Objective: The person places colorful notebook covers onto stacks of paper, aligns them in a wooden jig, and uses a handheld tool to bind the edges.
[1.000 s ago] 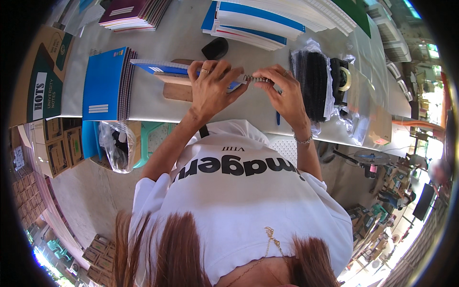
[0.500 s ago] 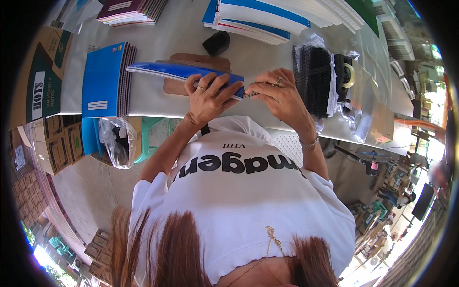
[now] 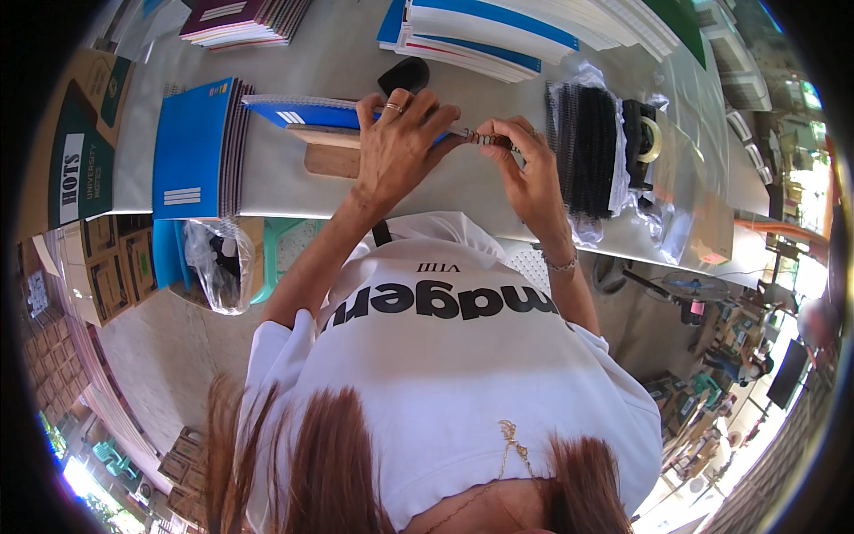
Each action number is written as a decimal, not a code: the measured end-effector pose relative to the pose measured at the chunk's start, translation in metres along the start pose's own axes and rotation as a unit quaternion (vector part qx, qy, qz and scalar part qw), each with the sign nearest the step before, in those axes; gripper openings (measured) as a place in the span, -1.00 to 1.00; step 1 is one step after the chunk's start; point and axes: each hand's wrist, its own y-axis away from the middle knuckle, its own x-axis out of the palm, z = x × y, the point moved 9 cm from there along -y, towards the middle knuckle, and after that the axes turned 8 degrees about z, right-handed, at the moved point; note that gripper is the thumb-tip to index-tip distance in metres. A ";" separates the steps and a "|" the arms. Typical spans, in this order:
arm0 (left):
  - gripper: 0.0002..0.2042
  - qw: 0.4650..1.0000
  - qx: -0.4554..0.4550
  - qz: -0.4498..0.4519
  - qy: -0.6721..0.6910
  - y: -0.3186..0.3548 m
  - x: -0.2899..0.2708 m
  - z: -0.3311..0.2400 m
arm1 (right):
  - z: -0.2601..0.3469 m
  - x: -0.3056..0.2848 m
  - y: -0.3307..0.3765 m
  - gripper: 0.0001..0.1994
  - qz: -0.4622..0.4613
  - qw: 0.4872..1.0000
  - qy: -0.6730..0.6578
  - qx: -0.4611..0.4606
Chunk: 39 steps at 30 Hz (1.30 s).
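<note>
The left hand (image 3: 398, 147) clamps a blue notebook (image 3: 325, 115) beside a wooden block (image 3: 332, 162) while, I see remotely, the right hand (image 3: 534, 173) pinches a coil (image 3: 483, 139) at the notebook's right end.

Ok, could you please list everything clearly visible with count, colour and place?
Held notebook: one, blue, centre
Wire coil: one, dark, notebook's right end
Wooden piece: one or more, brown, notebook's near side
Rounded object: one, black, beyond notebook
Blue notebook stack: one, blue, table left
Maroon notebook stack: one, maroon, upper left
Paper stacks: several, white-blue, top
Coil bundle: one, black, table right
Tape roll: one, yellowish, right of bundle
Large carton: one, brown-green, far left
Smaller cartons: many, brown, lower left
Plastic bag: one, clear, below table edge
Stool: one, green, beside bag
Table: one, grey, beneath stacks
Fan: one, dark, right background
Shirt: one, white, lower centre
Left fingers: one hand, on notebook
Right fingers: one hand, on coil
</note>
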 end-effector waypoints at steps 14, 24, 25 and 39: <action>-0.65 1.000 -0.019 0.001 0.006 -0.005 -0.002 0.000 | -0.006 -0.001 -0.003 -0.82 -0.042 0.999 0.001 -0.032; -0.67 1.000 -0.024 0.000 -0.005 -0.010 0.000 -0.004 | 0.001 -0.001 -0.006 -0.79 -0.057 0.992 0.094 -0.054; -0.66 1.000 -0.020 -0.002 -0.006 -0.009 0.000 -0.004 | 0.003 -0.003 -0.006 -0.79 -0.071 0.990 0.107 -0.064; -0.60 1.000 -0.020 0.006 -0.006 -0.011 -0.001 -0.005 | 0.004 -0.004 -0.009 -0.77 -0.064 0.989 0.115 -0.070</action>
